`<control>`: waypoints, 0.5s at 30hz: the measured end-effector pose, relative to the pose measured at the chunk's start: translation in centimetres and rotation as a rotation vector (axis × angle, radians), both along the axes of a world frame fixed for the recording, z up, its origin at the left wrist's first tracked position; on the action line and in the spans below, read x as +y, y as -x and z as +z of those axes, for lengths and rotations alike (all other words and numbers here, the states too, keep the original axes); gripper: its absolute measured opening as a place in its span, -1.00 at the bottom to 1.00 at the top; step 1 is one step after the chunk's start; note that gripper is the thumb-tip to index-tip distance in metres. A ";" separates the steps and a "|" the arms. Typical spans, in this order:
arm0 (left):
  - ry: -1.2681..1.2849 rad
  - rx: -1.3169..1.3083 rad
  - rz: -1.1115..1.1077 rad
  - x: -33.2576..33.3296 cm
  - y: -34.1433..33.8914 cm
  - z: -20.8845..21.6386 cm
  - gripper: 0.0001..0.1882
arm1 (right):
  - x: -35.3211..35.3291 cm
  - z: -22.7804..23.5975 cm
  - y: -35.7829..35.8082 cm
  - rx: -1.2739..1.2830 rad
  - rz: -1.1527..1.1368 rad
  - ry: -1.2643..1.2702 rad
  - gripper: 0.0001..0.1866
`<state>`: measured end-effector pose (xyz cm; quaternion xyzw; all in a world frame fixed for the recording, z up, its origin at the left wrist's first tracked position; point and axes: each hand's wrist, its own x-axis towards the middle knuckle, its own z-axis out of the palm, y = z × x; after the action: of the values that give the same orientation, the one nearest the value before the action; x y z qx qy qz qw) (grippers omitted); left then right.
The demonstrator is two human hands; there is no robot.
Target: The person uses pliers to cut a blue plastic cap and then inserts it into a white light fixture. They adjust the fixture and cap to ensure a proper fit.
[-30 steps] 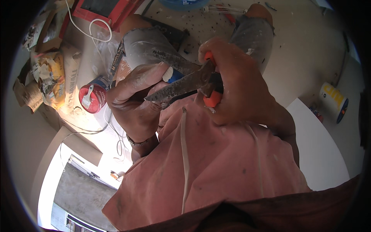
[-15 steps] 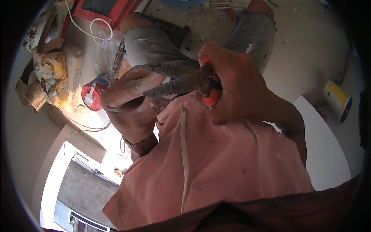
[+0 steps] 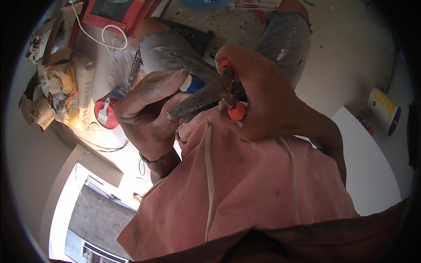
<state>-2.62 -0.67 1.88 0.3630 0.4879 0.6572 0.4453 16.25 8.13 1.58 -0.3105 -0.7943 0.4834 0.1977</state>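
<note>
In front of my chest, my right hand (image 3: 258, 94) is wrapped round the orange-red handles of a pair of metal snips (image 3: 204, 98). The dark, worn blades point left and lie close together, their tips by my left fingers. My left hand (image 3: 149, 111), dusted with white, is closed in a pinch, thumb uppermost. A small blue piece with a whitish end (image 3: 191, 83) sticks out at its thumb tip, just above the blades. Most of that piece is hidden, so its kind is unclear.
At the left stand a red paint can (image 3: 105, 120) with a brush (image 3: 104, 111) and torn paper sacks (image 3: 66, 94). A red-framed box (image 3: 129, 24) with a white cable (image 3: 105, 41) lies far left. A white and yellow bucket (image 3: 383, 111) is at the right. Dark bits litter the floor.
The snips' blades were spread apart and have come together. My right hand has shifted slightly left, and more of the blue piece shows at my left thumb.
</note>
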 end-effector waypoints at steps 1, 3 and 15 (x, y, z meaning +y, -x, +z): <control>-0.003 -0.003 -0.009 0.0 0.1 0.0 -0.66 | 0.0 0.0 0.1 -0.001 -0.003 -0.020 -0.48; -0.020 0.023 -0.013 -0.1 0.2 0.0 -0.66 | 0.0 0.1 0.1 -0.013 -0.010 -0.050 -0.48; -0.036 0.140 0.044 -0.6 0.1 -0.5 -0.67 | 0.3 0.5 0.2 -0.024 0.039 -0.115 -0.34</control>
<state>-2.69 -1.23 1.42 0.4051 0.5138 0.6484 0.3892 16.02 8.40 2.07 -0.2889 -0.8291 0.4367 0.1961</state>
